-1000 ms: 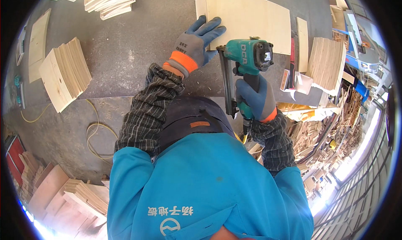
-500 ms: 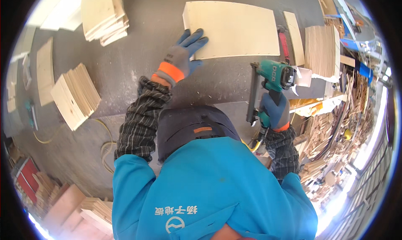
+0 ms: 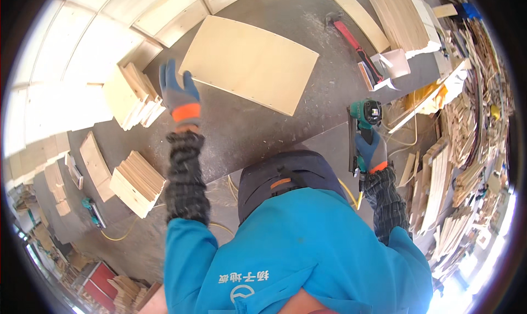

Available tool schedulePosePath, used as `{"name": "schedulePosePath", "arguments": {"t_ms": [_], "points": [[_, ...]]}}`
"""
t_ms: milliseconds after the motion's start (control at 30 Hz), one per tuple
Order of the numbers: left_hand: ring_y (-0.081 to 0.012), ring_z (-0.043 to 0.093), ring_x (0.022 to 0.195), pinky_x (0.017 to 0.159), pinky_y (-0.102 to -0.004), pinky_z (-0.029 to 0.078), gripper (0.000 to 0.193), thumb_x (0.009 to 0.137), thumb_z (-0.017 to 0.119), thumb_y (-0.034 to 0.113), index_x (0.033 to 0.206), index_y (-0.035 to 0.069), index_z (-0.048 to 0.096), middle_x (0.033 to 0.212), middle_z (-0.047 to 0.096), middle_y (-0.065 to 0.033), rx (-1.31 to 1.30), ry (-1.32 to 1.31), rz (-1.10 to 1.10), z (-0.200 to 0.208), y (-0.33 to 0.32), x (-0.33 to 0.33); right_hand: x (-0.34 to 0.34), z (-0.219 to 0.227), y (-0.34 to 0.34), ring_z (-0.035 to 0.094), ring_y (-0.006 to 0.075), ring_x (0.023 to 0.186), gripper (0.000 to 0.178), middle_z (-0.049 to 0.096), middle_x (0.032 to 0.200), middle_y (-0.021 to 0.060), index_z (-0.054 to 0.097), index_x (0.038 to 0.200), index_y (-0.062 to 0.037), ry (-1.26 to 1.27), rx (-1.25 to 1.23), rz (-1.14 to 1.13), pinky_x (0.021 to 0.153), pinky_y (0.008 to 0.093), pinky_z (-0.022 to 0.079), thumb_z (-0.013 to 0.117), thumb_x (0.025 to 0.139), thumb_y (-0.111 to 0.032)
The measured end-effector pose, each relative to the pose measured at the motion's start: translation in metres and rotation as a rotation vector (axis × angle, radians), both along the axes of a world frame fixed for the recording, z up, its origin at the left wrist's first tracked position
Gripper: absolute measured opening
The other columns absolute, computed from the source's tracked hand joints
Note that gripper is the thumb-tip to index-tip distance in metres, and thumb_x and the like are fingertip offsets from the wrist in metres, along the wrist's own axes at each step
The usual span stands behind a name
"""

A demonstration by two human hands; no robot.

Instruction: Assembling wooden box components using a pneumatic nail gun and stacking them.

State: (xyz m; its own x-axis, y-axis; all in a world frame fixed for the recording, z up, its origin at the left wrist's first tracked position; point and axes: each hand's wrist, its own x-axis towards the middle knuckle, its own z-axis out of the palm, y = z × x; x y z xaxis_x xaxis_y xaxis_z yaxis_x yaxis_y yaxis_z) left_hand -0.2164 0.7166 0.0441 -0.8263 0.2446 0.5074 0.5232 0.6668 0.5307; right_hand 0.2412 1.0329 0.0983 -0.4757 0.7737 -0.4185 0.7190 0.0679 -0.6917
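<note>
My left hand, in a blue-and-grey glove with an orange cuff, has its fingers stretched out by the left end of a pale wooden panel. A fingertip lies at the panel's corner; whether it touches is hard to tell. Small fastener marks dot the panel's edges. At the right, beyond the table edge, my right hand grips a green pneumatic nail gun by its handle. The gun is held upright, apart from the panel.
A red-and-black hammer lies beside an open white carton. Stacked boards stand at the far right and left, with more thin boards near my left hand. Another nail gun rests at the far left. Scrap wood is heaped at right.
The view has swung round, so the table and panel appear turned. My left hand has shifted from lying on the panel's left edge to its near-left corner. The nail gun stays in my right hand.
</note>
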Motion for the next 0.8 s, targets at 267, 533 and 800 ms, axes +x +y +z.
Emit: {"name": "schedulePosePath", "arguments": {"t_ms": [267,533,800], "points": [[-0.0404,0.050,0.148,0.124,-0.0467,0.042,0.104,0.094,0.088,0.028,0.170,-0.005,0.025,0.166,0.044,-0.0275,0.641,-0.962,0.158,-0.036,0.092,0.159,-0.023,0.009,0.001,0.077,0.0229,0.087,0.044,0.079,0.092,0.0175,0.075,0.121,0.0008,-0.030,-0.001,-0.019,0.082,0.0410,0.059,0.077,0.092,-0.032],[-0.0335,0.056,0.142,0.115,-0.0436,0.052,0.093,0.096,0.086,0.016,0.168,-0.001,0.030,0.161,0.050,-0.0221,0.616,-0.909,-0.191,-0.029,0.108,0.135,-0.015,0.015,0.005,0.080,0.0301,0.095,0.045,0.080,0.098,0.0208,0.075,0.124,0.0003,-0.011,0.047,0.009,0.085,0.0431,0.059,0.078,0.092,-0.031],[-0.0362,0.059,0.141,0.112,-0.0462,0.054,0.093,0.092,0.088,0.017,0.166,-0.003,0.036,0.159,0.053,-0.0259,0.632,-0.961,-0.197,0.002,0.118,0.075,-0.017,0.020,0.003,0.069,0.0145,0.079,0.039,0.074,0.083,0.0117,0.074,0.117,0.0022,0.047,-0.118,0.019,0.075,0.0369,0.057,0.077,0.093,-0.029]]}}
